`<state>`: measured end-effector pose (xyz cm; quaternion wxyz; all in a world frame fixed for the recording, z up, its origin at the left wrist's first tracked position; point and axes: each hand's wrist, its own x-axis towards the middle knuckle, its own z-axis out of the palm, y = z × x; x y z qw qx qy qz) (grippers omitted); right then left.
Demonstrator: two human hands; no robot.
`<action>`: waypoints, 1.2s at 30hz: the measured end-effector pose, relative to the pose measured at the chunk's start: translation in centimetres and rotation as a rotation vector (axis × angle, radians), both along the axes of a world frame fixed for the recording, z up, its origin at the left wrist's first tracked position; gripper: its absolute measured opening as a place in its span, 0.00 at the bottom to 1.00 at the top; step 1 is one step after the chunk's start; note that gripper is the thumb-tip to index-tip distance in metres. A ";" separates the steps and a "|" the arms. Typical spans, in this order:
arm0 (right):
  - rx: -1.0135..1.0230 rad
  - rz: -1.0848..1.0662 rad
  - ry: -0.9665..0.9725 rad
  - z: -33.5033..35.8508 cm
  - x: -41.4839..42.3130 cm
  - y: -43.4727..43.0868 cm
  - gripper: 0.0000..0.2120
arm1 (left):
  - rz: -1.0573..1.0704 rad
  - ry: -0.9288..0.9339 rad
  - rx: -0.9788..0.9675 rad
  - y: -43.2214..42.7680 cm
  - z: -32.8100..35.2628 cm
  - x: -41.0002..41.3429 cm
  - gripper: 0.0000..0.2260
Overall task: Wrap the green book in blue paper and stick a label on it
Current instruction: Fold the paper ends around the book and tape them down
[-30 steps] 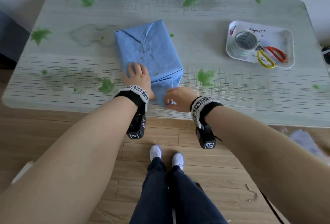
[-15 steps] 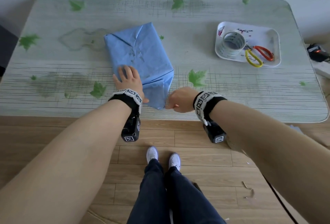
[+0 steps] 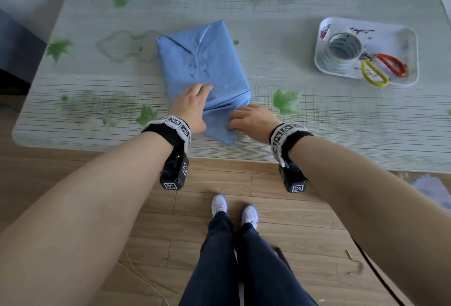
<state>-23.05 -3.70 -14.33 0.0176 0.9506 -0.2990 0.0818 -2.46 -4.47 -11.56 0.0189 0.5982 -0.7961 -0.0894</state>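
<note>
Fingers (image 3: 199, 88) of our left hand (image 3: 191, 108) lie straight and flat on the blue paper (image 3: 207, 61), pressing the parcel so it does not slide on the worktop (image 3: 292, 8), while the right hand (image 3: 252, 120) rests bent fingers on the pointed end flap (image 3: 219, 132) near us; we cannot tell if they pinch it. We judge the green book is hidden inside, with only this flap left to close. Well apart at right, the tray (image 3: 412, 37) keeps tape roll (image 3: 341, 49) and scissors (image 3: 383, 69) ready to fix it.
</note>
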 end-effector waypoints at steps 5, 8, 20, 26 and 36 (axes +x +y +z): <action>-0.047 -0.190 -0.207 1.8 0.4 -0.7 0.08 | -0.042 0.043 0.103 0.0 2.0 -0.1 0.38; -0.046 -0.346 -0.278 2.6 1.0 0.1 0.03 | -0.103 0.030 0.202 0.4 2.5 0.0 0.37; 0.311 -0.797 -0.318 0.3 0.7 4.5 0.10 | -0.107 0.249 0.085 3.6 -0.4 -3.7 0.14; 0.506 -0.726 -0.328 -0.4 -0.4 5.5 0.15 | -0.042 0.359 0.212 3.8 -1.2 -3.7 0.10; 0.673 -0.799 -0.191 0.5 -0.5 4.6 0.20 | 0.036 0.263 0.204 4.6 -1.4 -4.7 0.09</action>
